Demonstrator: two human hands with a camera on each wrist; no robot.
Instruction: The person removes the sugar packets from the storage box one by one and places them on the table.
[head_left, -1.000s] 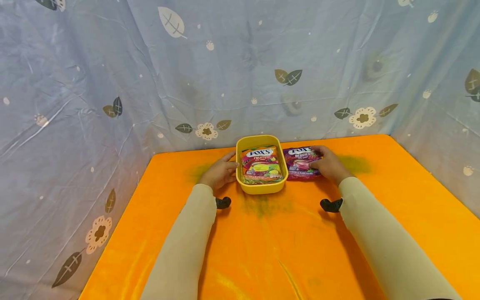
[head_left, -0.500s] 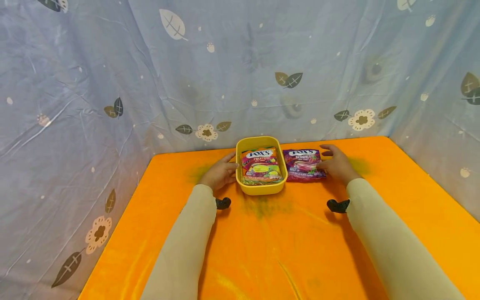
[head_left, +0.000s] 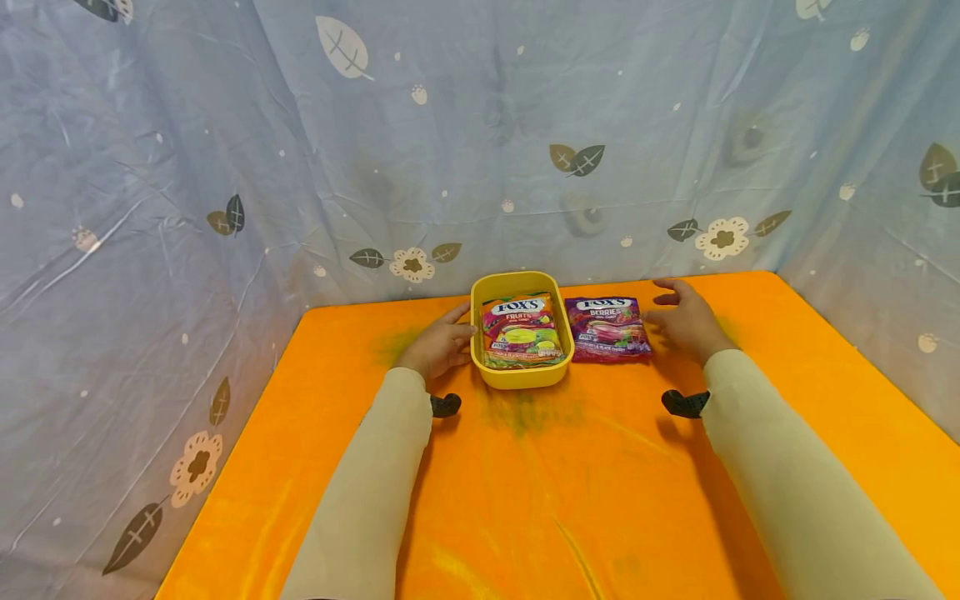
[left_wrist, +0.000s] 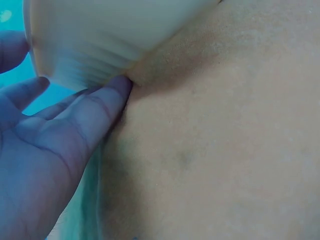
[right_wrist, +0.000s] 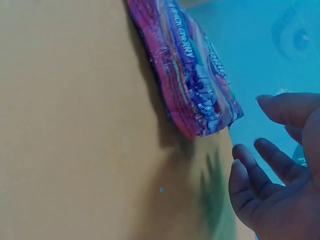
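A yellow rectangular container (head_left: 522, 380) stands near the table's back edge, with a Fox's Fruits candy packet (head_left: 519, 329) lying inside it. My left hand (head_left: 438, 346) is at the container's left side. In the left wrist view its fairly straight fingers (left_wrist: 95, 112) rest against the lower wall, one fingertip right at the base. To the right of the container, a purple Fox's Berries candy packet (head_left: 606, 329) lies flat on the table. My right hand (head_left: 690, 321) is just right of this packet, its fingers spread and nothing in it; the right wrist view shows a gap between them.
An orange cloth (head_left: 510, 500) covers the table, with green stains around the container. Pale blue curtains (head_left: 480, 125) with leaf and flower prints hang close behind the back edge and along both sides. A black wrist strap (head_left: 684, 404) juts from each sleeve.
My right hand has let go of the Berries packet and drawn back to the right, its fingers opening. The left hand and the container have stayed in place.
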